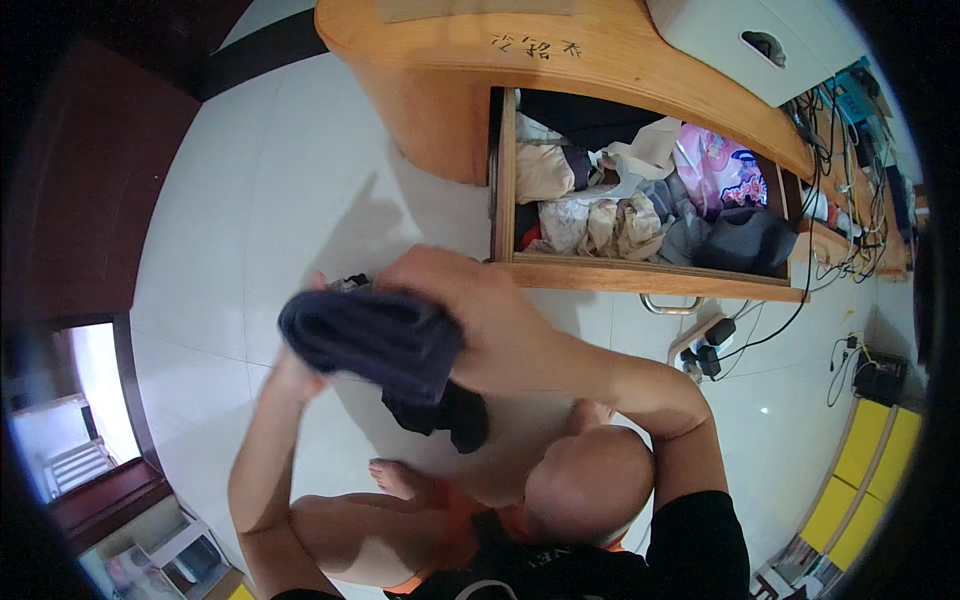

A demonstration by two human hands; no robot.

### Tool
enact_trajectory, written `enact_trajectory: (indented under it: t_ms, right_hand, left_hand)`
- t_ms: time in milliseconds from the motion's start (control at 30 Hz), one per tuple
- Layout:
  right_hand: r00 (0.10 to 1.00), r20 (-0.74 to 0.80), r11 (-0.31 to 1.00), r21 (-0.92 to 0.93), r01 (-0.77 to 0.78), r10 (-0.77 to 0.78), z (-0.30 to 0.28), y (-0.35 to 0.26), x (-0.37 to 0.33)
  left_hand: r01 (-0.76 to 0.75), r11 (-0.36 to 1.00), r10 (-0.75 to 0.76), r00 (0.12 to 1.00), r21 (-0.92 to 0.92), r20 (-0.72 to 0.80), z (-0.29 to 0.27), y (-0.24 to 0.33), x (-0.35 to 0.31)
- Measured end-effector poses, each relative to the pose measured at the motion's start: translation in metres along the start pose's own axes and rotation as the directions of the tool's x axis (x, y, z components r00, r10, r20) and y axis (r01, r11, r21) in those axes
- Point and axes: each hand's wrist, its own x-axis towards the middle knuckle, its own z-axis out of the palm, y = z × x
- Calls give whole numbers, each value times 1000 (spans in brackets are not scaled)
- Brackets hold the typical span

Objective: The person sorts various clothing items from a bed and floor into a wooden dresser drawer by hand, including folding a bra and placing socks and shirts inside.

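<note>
A folded dark navy cloth (370, 335), thick and in layers, is raised between my two hands over the floor. My left hand (300, 362) grips its left end, with the fingers partly behind the fabric. Around its right side closes my right hand (475, 310). Below the bundle, a black cloth (445, 415) lies near my feet, partly covered by the navy one. Just beyond the bundle shows a small patterned item (350, 283), mostly hidden. What kind of garment the navy cloth is, I cannot tell.
Ahead, a wooden desk (440, 60) has its drawer (640, 273) pulled out, full of crumpled clothes, a pink package (718, 170) and a dark grey item (745, 240). A power strip (705, 345) with cables lies on the right. A white box (740, 50) stands on the desk.
</note>
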Motion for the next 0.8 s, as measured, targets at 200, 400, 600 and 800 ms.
enact_trajectory:
  t_ms: [200, 400, 600, 800]
  right_hand:
    - [952, 287, 985, 161, 61, -106, 49, 17, -43]
    - [809, 376, 779, 277, -563, 451, 44, 48, -71]
    - [801, 463, 807, 259, -532, 380, 52, 47, -71]
    - [573, 469, 293, 542, -788, 673, 58, 69, -87]
  left_hand:
    - [404, 797, -287, 908, -450, 307, 39, -35, 10]
    - [400, 761, -407, 908, -511, 105, 5, -44, 5]
    - [526, 828, -557, 812, -196, -173, -3, -64, 7]
    - [466, 769, -556, 826, -437, -97, 9, -73, 6]
